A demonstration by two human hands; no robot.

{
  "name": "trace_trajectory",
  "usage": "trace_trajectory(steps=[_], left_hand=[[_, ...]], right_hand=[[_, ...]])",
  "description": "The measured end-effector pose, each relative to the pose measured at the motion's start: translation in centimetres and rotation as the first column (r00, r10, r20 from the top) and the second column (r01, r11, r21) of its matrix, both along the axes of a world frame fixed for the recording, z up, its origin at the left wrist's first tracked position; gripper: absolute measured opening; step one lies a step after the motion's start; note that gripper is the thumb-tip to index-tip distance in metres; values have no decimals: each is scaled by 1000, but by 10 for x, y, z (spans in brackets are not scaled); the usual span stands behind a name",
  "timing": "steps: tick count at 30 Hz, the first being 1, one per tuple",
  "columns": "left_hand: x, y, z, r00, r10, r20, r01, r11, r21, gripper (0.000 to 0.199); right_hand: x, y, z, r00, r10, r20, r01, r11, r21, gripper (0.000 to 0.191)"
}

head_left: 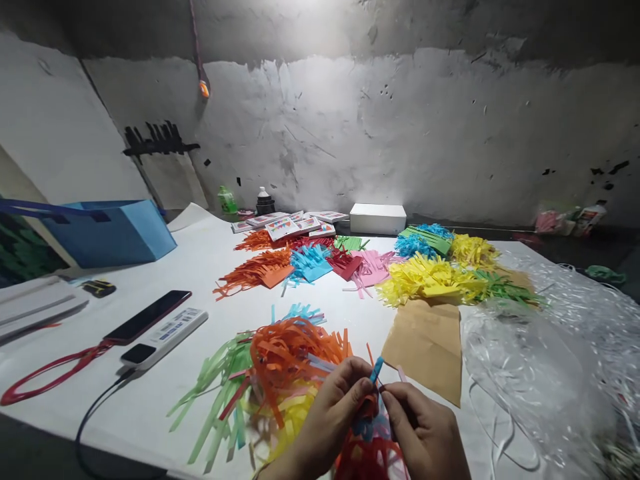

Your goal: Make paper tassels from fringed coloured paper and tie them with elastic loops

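At the front of the table, my left hand (pixel 335 407) is closed in a pinch on a tissue-paper tassel. The tassel's twisted blue top (pixel 377 369) sticks up above the thumb. Red paper strips (pixel 371 460) hang below, between my hands. My right hand (pixel 423 427) is closed beside it, fingertips pinched close to the tassel's neck. A thin dark strand seems to run from there to the tassel, but the fingers mostly hide it. Just left of my hands lies a loose pile of orange fringed paper (pixel 295 347), with green strips (pixel 220 380) and yellow strips (pixel 295 413) around it.
Fringed tissue bundles, orange (pixel 260 270), blue (pixel 310 260) and yellow (pixel 430 277), lie further back. A brown paper sheet (pixel 425 340) and clear plastic wrap (pixel 540 367) are on the right. On the left are a phone (pixel 150 317), a white power bank (pixel 167 337) and a blue bag (pixel 115 233).
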State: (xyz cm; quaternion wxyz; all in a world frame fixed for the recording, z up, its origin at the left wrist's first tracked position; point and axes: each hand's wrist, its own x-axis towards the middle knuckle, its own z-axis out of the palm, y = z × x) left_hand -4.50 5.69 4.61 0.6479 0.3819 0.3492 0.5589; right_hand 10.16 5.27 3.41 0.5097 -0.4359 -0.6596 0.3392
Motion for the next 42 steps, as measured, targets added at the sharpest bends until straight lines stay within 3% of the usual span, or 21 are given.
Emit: trace_trajectory(steps=[15,20,23,26,28,30,32,34,35,37,39,40,42], left_hand=[[-1,-2,-5,998,-18,-64,18,1000,0,45],[-3,-3,-8,976,-28,-218,40,998,50,45],[-9,-6,-8,883,4,-470,101,975,199,41],[-13,-8,-10,741,129,-659,186,904,386,34],[-14,-8,-14,666,218,-713,217,858,465,31],[-11,-9,-22,609,304,-733,216,825,522,28],[-7,-9,-30,562,356,-746,231,799,555,25],[-4,-11,-37,545,341,-766,317,762,565,23],[-5,-11,-39,541,311,-781,382,737,558,20],[-14,-11,-38,537,274,-798,452,706,546,21],[-30,-8,-32,540,312,-782,370,747,553,28],[-40,-6,-29,535,353,-768,288,778,558,28],[-57,0,-21,510,404,-760,165,821,547,31]], right_hand=[[5,-5,8,999,-13,-37,12,999,-34,33],[9,-5,9,1000,6,-10,-7,998,-62,36],[13,-3,7,997,48,-64,-61,970,-235,40],[15,-2,1,954,116,-276,-233,866,-443,60],[14,0,-4,936,181,-301,-309,831,-463,58],[13,2,-9,966,186,-180,-242,897,-369,45],[13,6,-11,993,91,-73,-104,976,-189,36],[16,10,-11,988,-7,-152,-9,994,-104,30],[20,13,-10,960,-46,-277,11,992,-124,29],[32,18,-6,802,-163,-574,49,977,-208,26],[50,23,-1,592,-289,-753,133,956,-262,29],[59,25,1,523,-331,-785,195,943,-268,29],[72,27,4,483,-373,-792,304,920,-248,28]])
